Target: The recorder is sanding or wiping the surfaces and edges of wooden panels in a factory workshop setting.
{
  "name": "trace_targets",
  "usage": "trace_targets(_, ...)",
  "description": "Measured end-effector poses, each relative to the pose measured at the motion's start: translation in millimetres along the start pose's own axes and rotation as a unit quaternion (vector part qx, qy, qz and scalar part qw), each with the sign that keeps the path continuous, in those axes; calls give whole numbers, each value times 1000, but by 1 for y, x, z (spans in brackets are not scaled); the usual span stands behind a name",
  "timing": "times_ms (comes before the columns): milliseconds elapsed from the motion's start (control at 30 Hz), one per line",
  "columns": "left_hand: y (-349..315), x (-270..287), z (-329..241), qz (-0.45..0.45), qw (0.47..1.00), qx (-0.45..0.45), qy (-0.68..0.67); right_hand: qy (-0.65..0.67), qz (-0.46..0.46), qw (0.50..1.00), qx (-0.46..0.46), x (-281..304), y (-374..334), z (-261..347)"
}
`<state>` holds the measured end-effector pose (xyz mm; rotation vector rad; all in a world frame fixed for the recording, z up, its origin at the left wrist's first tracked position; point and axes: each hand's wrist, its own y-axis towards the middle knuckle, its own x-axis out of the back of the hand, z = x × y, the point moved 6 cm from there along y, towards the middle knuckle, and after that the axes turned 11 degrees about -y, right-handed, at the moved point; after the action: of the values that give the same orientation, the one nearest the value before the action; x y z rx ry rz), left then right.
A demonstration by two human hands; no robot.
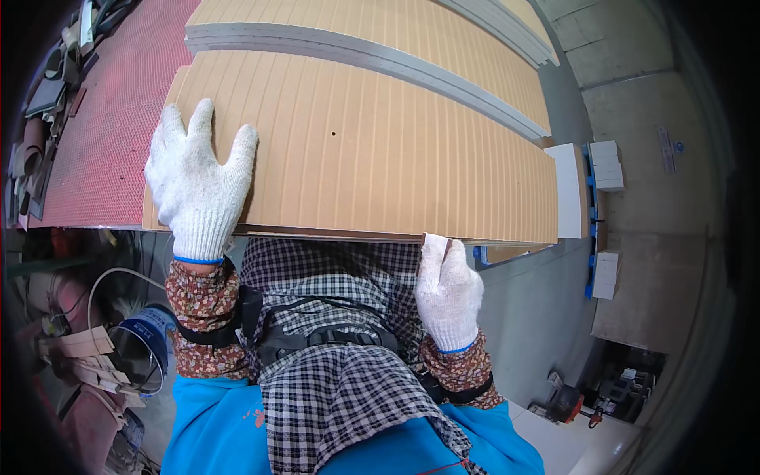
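A long brown grooved board (pixel 396 142) with a small dark hole lies across in front of me, on top of other boards. My left hand (pixel 198 174), in a white knitted glove, rests flat on its left end with fingers spread. At the near edge, right of the middle, my right hand (pixel 449 289), gloved likewise, is closed on a small pale folded strip (pixel 437 244). The strip touches the board's edge; whether it is paper or sandpaper I cannot tell.
Grey-edged board stacks (pixel 356 55) stand beyond. A red textured surface (pixel 119 134) spreads left, with scraps (pixel 47 111) along its far side. Lower left stands a blue bucket (pixel 146 340) beside offcuts. On the right are white stacks (pixel 606 166) on a blue pallet (pixel 590 214).
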<state>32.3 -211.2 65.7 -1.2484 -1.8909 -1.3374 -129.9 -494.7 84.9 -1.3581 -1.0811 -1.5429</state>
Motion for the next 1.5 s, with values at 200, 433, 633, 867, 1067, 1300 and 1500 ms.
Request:
trace_targets(200,1,0,-2,6,1000,1,-8,-105,-20,988,113,6,8,12)
trace_targets(433,2,6,-6,2,1000,-9,-16,-167,-16,968,189,-5,93,14)
trace_targets(633,-1,1,-7,-13,1000,-21,-7,-185,-100,949,234,-32,202,5)
trace_targets(867,4,8,-8,-2,1000,2,-13,-263,32,923,280,-19,273,39)
trace_targets(1067,1,2,-8,-17,1000,-4,-16,-312,-68,899,299,-31,238,21)
trace_targets(1300,-8,1,5,-6,1000,6,5,-139,-6,978,155,-16,98,18)
trace_targets(1500,1,1,-3,-19,1000,-8,-6,-151,-56,983,87,-5,14,12)
